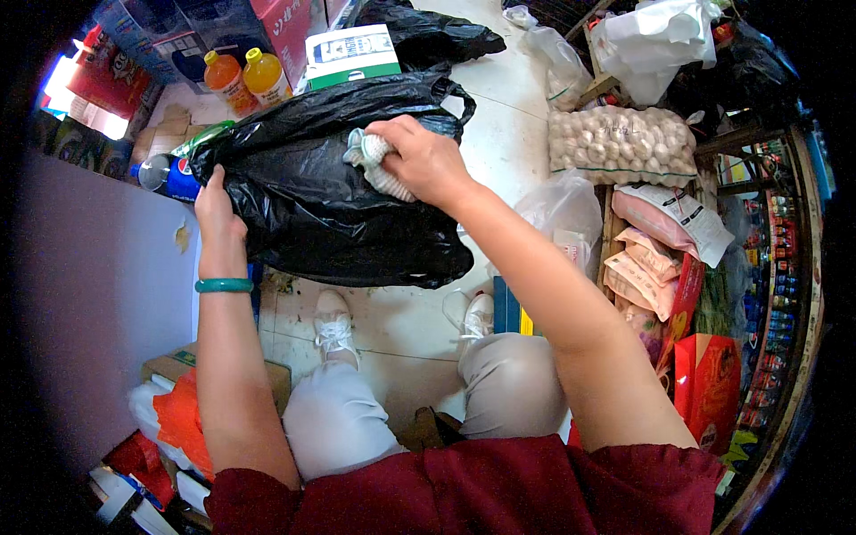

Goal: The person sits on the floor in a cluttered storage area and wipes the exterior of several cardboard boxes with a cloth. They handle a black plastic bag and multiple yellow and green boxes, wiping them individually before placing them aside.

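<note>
A large black plastic bag [321, 227] spreads out above the floor in front of my knees. At its left edge my left hand [217, 200] grips the plastic, with a green bangle on the wrist. My right hand [418, 157] is closed on a bunched, white knitted cloth item with a pale green edge [374, 164], over the bag's upper right part. Whether that item touches the bag I cannot tell. One looped bag handle [465, 103] sticks out beyond my right hand. The bag's contents are hidden.
Beyond the bag stand two drink bottles [231, 83] and a white and green box [353, 57]. A blue-labelled soda bottle [175, 177] lies left. On the right are a net sack of garlic [622, 144], packaged food [645, 267] and a red box [709, 388]. A wall [127, 267] borders the left.
</note>
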Demonstrator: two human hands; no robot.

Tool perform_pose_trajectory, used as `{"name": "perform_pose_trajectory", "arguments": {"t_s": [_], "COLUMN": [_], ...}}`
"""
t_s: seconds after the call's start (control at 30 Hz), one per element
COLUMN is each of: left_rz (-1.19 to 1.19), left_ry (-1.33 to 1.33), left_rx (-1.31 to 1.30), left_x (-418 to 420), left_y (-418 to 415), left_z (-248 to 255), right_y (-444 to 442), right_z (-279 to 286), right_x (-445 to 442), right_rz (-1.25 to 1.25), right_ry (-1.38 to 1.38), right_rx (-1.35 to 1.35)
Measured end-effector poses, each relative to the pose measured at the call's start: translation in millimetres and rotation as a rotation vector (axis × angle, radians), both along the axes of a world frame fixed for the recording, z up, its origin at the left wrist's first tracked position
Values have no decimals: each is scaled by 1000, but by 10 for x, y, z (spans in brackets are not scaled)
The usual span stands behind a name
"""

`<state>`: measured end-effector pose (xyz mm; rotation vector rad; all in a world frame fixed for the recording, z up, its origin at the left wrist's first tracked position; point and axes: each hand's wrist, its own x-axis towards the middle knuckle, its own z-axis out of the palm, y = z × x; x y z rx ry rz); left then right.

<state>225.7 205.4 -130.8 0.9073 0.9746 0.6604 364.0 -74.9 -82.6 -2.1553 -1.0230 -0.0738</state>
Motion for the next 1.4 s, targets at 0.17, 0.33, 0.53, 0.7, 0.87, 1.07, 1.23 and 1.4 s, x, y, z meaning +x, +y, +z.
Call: {"name": "perform_pose_trajectory", "arguments": {"t_s": [0.17, 0.33, 0.53, 0.7, 0.87, 1.07, 1.23, 1.4], "left_rz": [-457, -684, -444, -438, -379, -301, -431, -290], "left_ry": [-148, 181, 120, 150, 97, 135, 116, 116], "left_rx": [9, 97, 139, 114, 127, 2, 41, -51], "left_x": [-149, -406, -509, -586, -596, -654, -646, -694], "left_y": [-78, -559, -521, -388, -400, -358, -376, -357], "left_z": [310, 439, 103, 125, 54, -114, 38, -58], "right_y": [205, 496, 659, 118, -292, 116, -158, -460], "right_z": [-154, -124, 283, -138, 91, 215, -146, 54], "right_x": [556, 926, 128, -5, 734, -528, 281, 320], "right_rz": [-231, -212, -25, -77, -446, 303, -287, -318], "right_ry": [-45, -211, -201, -168, -183, -164, -117, -55], "right_rx": [-81, -185, 165, 54, -22, -3, -103, 229]}}
